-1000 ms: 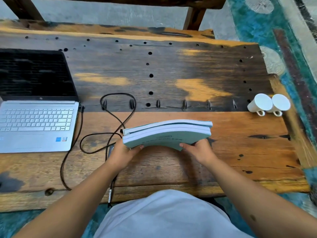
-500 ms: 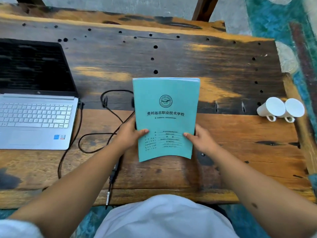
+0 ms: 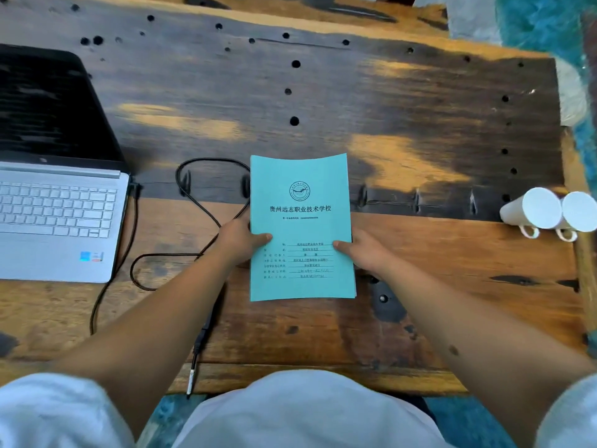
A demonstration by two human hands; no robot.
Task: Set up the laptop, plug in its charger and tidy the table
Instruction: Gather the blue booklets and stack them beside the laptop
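A stack of teal booklets [image 3: 300,202] with a printed cover lies at the table's middle, held upright toward me. My left hand [image 3: 240,240] grips its left edge with the thumb on the cover. My right hand [image 3: 363,252] grips its right edge the same way. An open silver laptop [image 3: 58,218] with a dark screen sits at the left. A black charger cable [image 3: 193,195] runs from the laptop's right side, loops behind my left hand and ends in a loose plug [image 3: 190,379] over the front edge.
Two white cups [image 3: 529,210] lie on their sides at the right edge of the worn wooden table [image 3: 420,130], which has several holes. A teal rug [image 3: 546,24] covers the floor beyond. My white shirt fills the bottom.
The booklets went from lying flat and edge-on to tilted up with the cover facing me. Both hands stay on their sides. The camera has moved closer to the table.
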